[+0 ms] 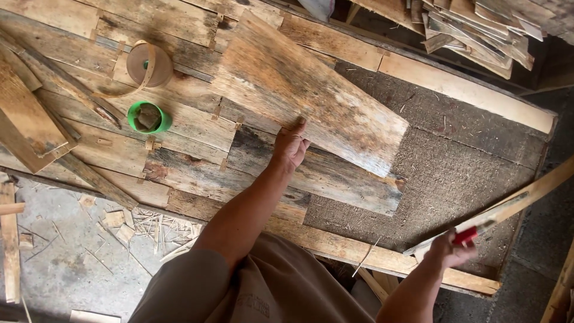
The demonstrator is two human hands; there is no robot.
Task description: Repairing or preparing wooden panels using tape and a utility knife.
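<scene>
My left hand [291,145] grips the near edge of a large weathered veneer sheet [311,96], which lies tilted over the patchwork of veneer pieces [197,167] on the work surface. My right hand [451,250] is at the lower right, closed on a tool with a red handle [469,234]. Its long thin blade or strip [508,206] points up and to the right, next to a wooden slat [538,188]. The two hands are far apart.
A roll of brown tape [149,64] and a green cup [148,117] sit on the veneer at left. A wooden frame [466,90] borders a bare fibrous board [454,167]. Veneer scraps [472,27] are stacked top right; offcuts [137,224] litter the concrete floor.
</scene>
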